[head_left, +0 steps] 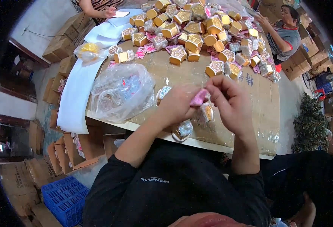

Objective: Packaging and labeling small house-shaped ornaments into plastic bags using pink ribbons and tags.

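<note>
Above the near edge of the table, my left hand (178,103) is closed on a small pink tag (199,97). My right hand (231,104) meets it from the other side, thumb and forefinger pinched beside the tag. What that pinch holds is too fine to make out. Just under the hands lies a gold ornament with a glittery silver part (207,112). A silvery glitter piece (182,129) sits nearer the edge, and another glittery piece (163,92) shows partly behind my left hand.
A big pile of gold and silver ornaments (193,41) covers the far table. Left of my hands is a clear plastic bag (124,92), beside white foam sheeting (79,87). Two people work at the far left and far right. A blue crate (65,199) stands lower left.
</note>
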`<action>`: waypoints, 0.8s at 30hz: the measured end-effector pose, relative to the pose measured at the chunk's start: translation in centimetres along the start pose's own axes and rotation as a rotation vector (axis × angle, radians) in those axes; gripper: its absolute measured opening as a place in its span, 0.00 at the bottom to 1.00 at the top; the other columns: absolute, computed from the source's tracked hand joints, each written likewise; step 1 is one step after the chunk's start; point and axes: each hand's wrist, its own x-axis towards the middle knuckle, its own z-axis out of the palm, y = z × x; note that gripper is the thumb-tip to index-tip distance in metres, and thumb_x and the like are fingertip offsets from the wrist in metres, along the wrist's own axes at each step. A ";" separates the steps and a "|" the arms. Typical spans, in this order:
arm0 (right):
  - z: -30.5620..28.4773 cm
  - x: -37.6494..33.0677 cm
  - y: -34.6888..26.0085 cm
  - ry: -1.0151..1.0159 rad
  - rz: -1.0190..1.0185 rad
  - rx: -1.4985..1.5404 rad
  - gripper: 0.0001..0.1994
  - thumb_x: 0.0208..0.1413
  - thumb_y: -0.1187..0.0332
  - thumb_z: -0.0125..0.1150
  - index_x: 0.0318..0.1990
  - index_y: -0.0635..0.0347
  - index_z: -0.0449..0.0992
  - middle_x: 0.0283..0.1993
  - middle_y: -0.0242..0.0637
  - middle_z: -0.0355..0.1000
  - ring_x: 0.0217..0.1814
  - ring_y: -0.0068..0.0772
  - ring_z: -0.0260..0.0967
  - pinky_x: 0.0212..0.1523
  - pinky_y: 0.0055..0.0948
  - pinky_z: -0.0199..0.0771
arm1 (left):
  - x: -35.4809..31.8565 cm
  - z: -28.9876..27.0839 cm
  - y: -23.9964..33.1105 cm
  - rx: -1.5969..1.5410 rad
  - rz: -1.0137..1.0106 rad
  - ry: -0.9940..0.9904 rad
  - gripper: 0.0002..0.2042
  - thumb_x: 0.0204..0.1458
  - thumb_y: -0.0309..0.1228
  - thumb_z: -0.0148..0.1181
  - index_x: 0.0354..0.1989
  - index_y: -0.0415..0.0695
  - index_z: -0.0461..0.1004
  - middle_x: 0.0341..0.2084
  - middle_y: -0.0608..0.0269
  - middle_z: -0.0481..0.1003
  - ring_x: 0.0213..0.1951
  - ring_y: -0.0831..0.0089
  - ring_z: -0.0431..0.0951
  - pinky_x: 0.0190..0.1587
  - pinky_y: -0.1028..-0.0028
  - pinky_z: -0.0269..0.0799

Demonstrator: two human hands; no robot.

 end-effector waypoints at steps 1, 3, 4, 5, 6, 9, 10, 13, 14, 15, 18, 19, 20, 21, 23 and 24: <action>0.1 0.4 -0.5 0.016 0.004 0.181 0.06 0.63 0.72 0.57 0.41 0.67 0.76 0.29 0.26 0.71 0.33 0.14 0.67 0.34 0.18 0.68 | 0.6 -0.1 -0.3 -0.027 -0.017 -0.015 0.19 0.46 0.36 0.65 0.44 0.41 0.71 0.37 0.49 0.75 0.44 0.50 0.75 0.47 0.57 0.68; -0.3 1.5 -0.4 0.020 0.002 0.234 0.07 0.63 0.71 0.57 0.41 0.66 0.76 0.30 0.26 0.72 0.33 0.13 0.67 0.34 0.17 0.68 | 0.8 0.0 0.2 -0.089 -0.024 0.091 0.21 0.48 0.39 0.65 0.47 0.41 0.71 0.39 0.48 0.75 0.44 0.50 0.75 0.48 0.58 0.69; -0.4 2.1 -0.1 0.020 0.008 0.295 0.07 0.63 0.71 0.57 0.42 0.66 0.76 0.30 0.26 0.72 0.33 0.13 0.67 0.34 0.16 0.68 | 0.8 -0.1 0.5 -0.150 -0.041 0.190 0.23 0.51 0.42 0.65 0.50 0.41 0.71 0.41 0.47 0.75 0.44 0.49 0.75 0.48 0.59 0.69; 0.0 2.5 0.4 0.033 0.009 0.367 0.07 0.63 0.70 0.58 0.43 0.65 0.75 0.29 0.25 0.72 0.30 0.12 0.66 0.31 0.15 0.67 | 0.6 0.0 0.8 -0.133 -0.017 0.268 0.27 0.52 0.47 0.65 0.56 0.42 0.70 0.45 0.48 0.74 0.46 0.51 0.76 0.50 0.62 0.70; 0.3 2.8 0.4 0.035 -0.004 0.367 0.07 0.63 0.70 0.58 0.43 0.65 0.75 0.29 0.25 0.72 0.30 0.12 0.66 0.31 0.15 0.67 | 0.8 -0.3 1.0 -0.126 -0.007 0.271 0.27 0.52 0.47 0.65 0.56 0.42 0.70 0.45 0.48 0.74 0.46 0.51 0.76 0.50 0.62 0.70; 0.7 3.0 0.3 -0.009 0.024 0.431 0.08 0.63 0.70 0.57 0.43 0.65 0.76 0.29 0.26 0.73 0.29 0.13 0.66 0.30 0.15 0.67 | 0.6 -0.7 1.8 -0.457 0.016 0.478 0.22 0.56 0.41 0.63 0.55 0.41 0.74 0.49 0.53 0.76 0.50 0.66 0.76 0.53 0.69 0.70; 0.9 3.0 0.4 -0.013 0.021 0.431 0.08 0.63 0.70 0.57 0.43 0.65 0.76 0.29 0.26 0.73 0.29 0.13 0.66 0.30 0.15 0.67 | 0.7 -0.8 2.0 -0.453 0.017 0.482 0.22 0.56 0.41 0.63 0.55 0.41 0.74 0.49 0.53 0.76 0.50 0.66 0.76 0.53 0.69 0.70; 1.7 2.9 0.1 0.045 -0.007 0.381 0.07 0.64 0.70 0.57 0.42 0.65 0.76 0.29 0.26 0.73 0.29 0.11 0.66 0.29 0.15 0.65 | 1.5 -1.5 3.0 -0.669 -0.194 0.524 0.11 0.58 0.29 0.61 0.47 0.39 0.80 0.41 0.59 0.80 0.42 0.76 0.78 0.47 0.77 0.72; 1.9 2.8 0.2 0.037 -0.006 0.383 0.07 0.64 0.70 0.57 0.42 0.65 0.76 0.29 0.26 0.73 0.29 0.11 0.66 0.29 0.15 0.65 | 1.4 -1.5 2.9 -0.666 -0.198 0.530 0.11 0.58 0.29 0.61 0.47 0.39 0.80 0.41 0.59 0.80 0.42 0.76 0.78 0.47 0.77 0.72; 2.0 2.5 0.3 0.040 -0.015 0.375 0.07 0.64 0.70 0.57 0.42 0.65 0.76 0.29 0.25 0.72 0.29 0.11 0.65 0.29 0.15 0.65 | 1.3 -1.4 2.8 -0.784 -0.232 0.565 0.11 0.58 0.28 0.61 0.47 0.38 0.80 0.40 0.60 0.81 0.40 0.78 0.77 0.45 0.78 0.72; 1.9 2.5 0.5 0.031 0.000 0.347 0.07 0.63 0.71 0.57 0.42 0.66 0.76 0.29 0.25 0.72 0.30 0.11 0.65 0.30 0.15 0.65 | 1.7 -1.4 2.8 -0.906 -0.240 0.625 0.09 0.59 0.27 0.61 0.45 0.37 0.80 0.38 0.63 0.81 0.37 0.83 0.77 0.40 0.83 0.72; 1.9 2.4 0.4 0.035 -0.003 0.316 0.07 0.63 0.71 0.57 0.42 0.66 0.76 0.29 0.25 0.72 0.30 0.11 0.65 0.30 0.16 0.65 | 1.7 -1.3 2.8 -0.895 -0.225 0.620 0.09 0.59 0.27 0.61 0.45 0.37 0.80 0.38 0.64 0.80 0.37 0.83 0.77 0.40 0.83 0.72; 2.0 2.3 0.4 0.039 -0.005 0.285 0.07 0.63 0.71 0.57 0.43 0.66 0.76 0.29 0.25 0.72 0.30 0.11 0.65 0.31 0.16 0.66 | 1.7 -1.3 2.7 -0.883 -0.210 0.614 0.09 0.59 0.26 0.61 0.44 0.37 0.80 0.38 0.64 0.80 0.37 0.82 0.77 0.40 0.82 0.73; 2.0 2.3 0.4 0.042 -0.001 0.285 0.07 0.63 0.71 0.57 0.43 0.66 0.76 0.29 0.25 0.72 0.30 0.11 0.65 0.31 0.16 0.66 | 1.7 -1.3 2.8 -0.886 -0.214 0.611 0.09 0.59 0.26 0.61 0.44 0.37 0.80 0.38 0.64 0.80 0.37 0.82 0.77 0.40 0.82 0.73; 2.1 2.3 0.6 0.080 -0.018 0.268 0.07 0.63 0.72 0.57 0.42 0.67 0.76 0.29 0.25 0.72 0.29 0.11 0.64 0.30 0.17 0.66 | 1.7 -1.3 2.8 -0.884 -0.161 0.576 0.09 0.59 0.26 0.61 0.44 0.36 0.79 0.38 0.64 0.80 0.38 0.82 0.77 0.41 0.82 0.72; 2.1 2.3 0.7 0.086 -0.014 0.269 0.07 0.63 0.72 0.57 0.42 0.67 0.76 0.29 0.25 0.72 0.29 0.11 0.64 0.30 0.17 0.66 | 1.7 -1.2 2.7 -0.886 -0.164 0.569 0.09 0.59 0.26 0.61 0.44 0.36 0.79 0.38 0.64 0.80 0.38 0.82 0.77 0.41 0.82 0.72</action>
